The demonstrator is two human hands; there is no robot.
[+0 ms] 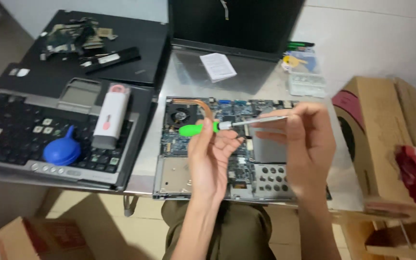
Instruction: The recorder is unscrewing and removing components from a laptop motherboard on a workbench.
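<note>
A screwdriver [227,125] is held in the air above the opened laptop base [227,159] at the desk's [145,159] near edge. The green handle is pinched in the left hand [210,154]; the thin metal shaft is pinched near its tip in the right hand [304,139]. Both grips are closed on the tool. It is judged light and stiff, the shaft smooth and slippery; the thicker handle is the surer hold. The bare circuit board beneath is judged fragile.

We are seeing a blue blower [61,150] sitting on a keyboard [20,132], and a box [383,139] standing nearby.
</note>
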